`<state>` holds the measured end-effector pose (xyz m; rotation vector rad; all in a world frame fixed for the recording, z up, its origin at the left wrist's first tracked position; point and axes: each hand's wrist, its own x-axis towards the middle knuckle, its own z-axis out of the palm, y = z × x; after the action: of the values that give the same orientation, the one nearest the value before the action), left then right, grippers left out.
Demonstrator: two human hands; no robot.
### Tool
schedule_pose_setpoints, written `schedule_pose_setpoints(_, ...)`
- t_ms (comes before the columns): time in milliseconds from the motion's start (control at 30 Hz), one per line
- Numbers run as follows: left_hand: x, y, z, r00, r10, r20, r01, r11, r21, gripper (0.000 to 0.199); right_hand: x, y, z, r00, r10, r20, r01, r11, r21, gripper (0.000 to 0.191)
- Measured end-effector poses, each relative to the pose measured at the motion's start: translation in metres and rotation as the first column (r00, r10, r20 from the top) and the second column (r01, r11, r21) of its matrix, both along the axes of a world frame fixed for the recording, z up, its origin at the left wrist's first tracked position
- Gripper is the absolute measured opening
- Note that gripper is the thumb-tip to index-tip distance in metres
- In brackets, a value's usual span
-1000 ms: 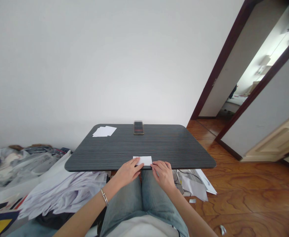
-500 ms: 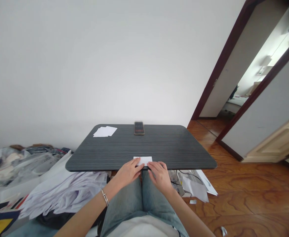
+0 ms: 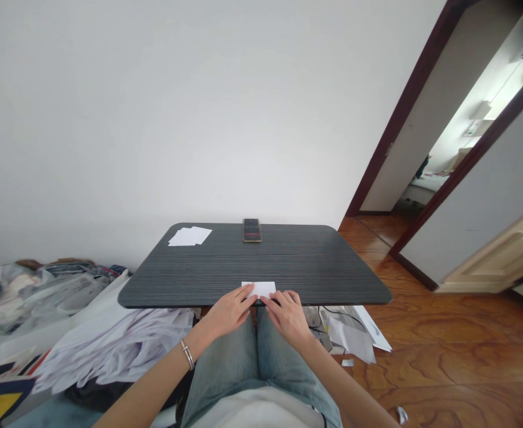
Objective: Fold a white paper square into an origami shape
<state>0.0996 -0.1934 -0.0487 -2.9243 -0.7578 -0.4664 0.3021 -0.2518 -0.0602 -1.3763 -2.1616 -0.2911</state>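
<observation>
A small white sheet of paper (image 3: 263, 288) lies at the near edge of the dark table (image 3: 328, 267). My left hand (image 3: 229, 312) holds its left side, fingertips resting on top and the thumb at the near edge. On the other side, my right hand (image 3: 288, 315) grips the lower right corner, its thumb close to my left thumb. Both hands have their fingers bent around the paper's near edge. Whether the paper is folded there is hard to make out, as the fingers cover part of it.
Several white sheets (image 3: 190, 236) overlap at the table's far left. A phone-like dark device (image 3: 251, 230) sits at the back middle, before the white wall (image 3: 243, 119). Piled clothes (image 3: 122, 345) lie on the left; papers and cables (image 3: 348, 333) are below the table's right side.
My right thumb has moved up and left to the paper's near edge, close to my left thumb. The paper stays in nearly the same place.
</observation>
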Motion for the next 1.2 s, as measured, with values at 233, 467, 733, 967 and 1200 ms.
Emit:
schedule_pose_setpoints(233,-0.009,0.005,0.001,1.0,-0.031,0.002,0.031,0.999,0.007,0.04,0.0,-0.001,-0.002,1.0,-0.005,0.0,0.005,0.999,-0.035,0.028)
schedule_pose_setpoints(467,-0.016,0.004,-0.003,1.0,0.001,-0.004,-0.001,0.999,0.033,0.042,-0.002,-0.001,-0.003,0.999,-0.028,-0.034,0.028,0.999,-0.018,0.027)
schedule_pose_setpoints(733,-0.032,0.003,-0.007,0.998,0.06,-0.003,-0.059,0.995,0.075,0.047,-0.002,-0.001,-0.006,0.998,-0.034,-0.061,0.034,0.999,0.001,0.025)
schedule_pose_setpoints(967,-0.032,0.0,-0.003,0.997,0.072,0.006,-0.072,0.994,0.076,0.046,-0.001,-0.002,-0.01,0.993,-0.02,-0.118,0.023,0.999,0.023,0.023)
schedule_pose_setpoints(1200,-0.029,-0.001,0.0,0.997,0.08,0.019,-0.08,0.996,0.041,0.041,0.005,-0.005,-0.013,0.979,-0.063,-0.192,0.076,0.995,0.059,0.023)
